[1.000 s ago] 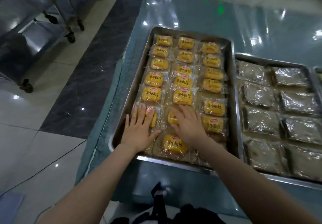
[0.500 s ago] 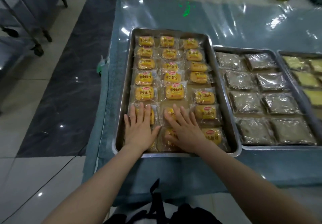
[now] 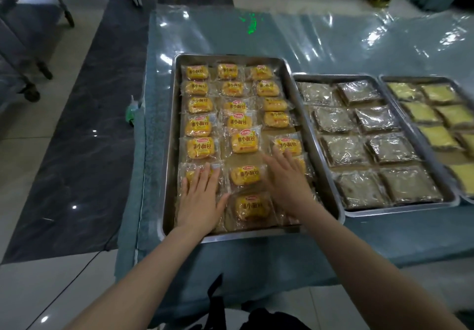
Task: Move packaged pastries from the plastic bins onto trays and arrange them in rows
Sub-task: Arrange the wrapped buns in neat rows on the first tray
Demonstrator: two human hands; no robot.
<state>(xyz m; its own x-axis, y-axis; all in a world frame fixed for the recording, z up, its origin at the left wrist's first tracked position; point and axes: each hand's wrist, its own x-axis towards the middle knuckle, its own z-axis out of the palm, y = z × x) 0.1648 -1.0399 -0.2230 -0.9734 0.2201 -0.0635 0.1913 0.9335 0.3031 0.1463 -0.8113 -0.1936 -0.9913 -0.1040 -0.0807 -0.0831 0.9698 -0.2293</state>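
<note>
- At the table's (image 3: 282, 29) left edge, on a clear plastic sheet, a steel tray (image 3: 169, 150) holds yellow pastry packs (image 3: 198, 106) in three columns running away from the person.
- Left column: the left hand (image 3: 201, 198) lies flat with straight fingers, pressing the nearest pack (image 3: 190, 175) by the tray's near left corner. It grasps nothing.
- Middle column: the two nearest packs (image 3: 245, 174) lie uncovered between the hands, and the one closest to the near rim sits slightly askew. Further up there is a gap of bare tray floor, and beyond it two packs overlap.
- Right column: the right hand (image 3: 287, 178) also lies flat with fingers extended, resting on packs by the tray's right wall. Its fingertips (image 3: 278, 153) touch the near edge of a further pack (image 3: 288, 142). Nothing is gripped.
- Just beside this tray, a second tray (image 3: 384, 210) holds dark packs (image 3: 359, 150) in two columns.
- At the right edge a third tray (image 3: 420, 78), cut off by the frame, holds pale yellow packs (image 3: 436, 137).
- No bins are in view.
- Step in hand, as a judgement: the first tray looks loaded, and its near rows are being straightened.
- Next move, likely: slide packs with flat palms to close the middle gap and separate the overlapping pair. Keep the pressure light, since slick wrappers could push neighbours out of line.
</note>
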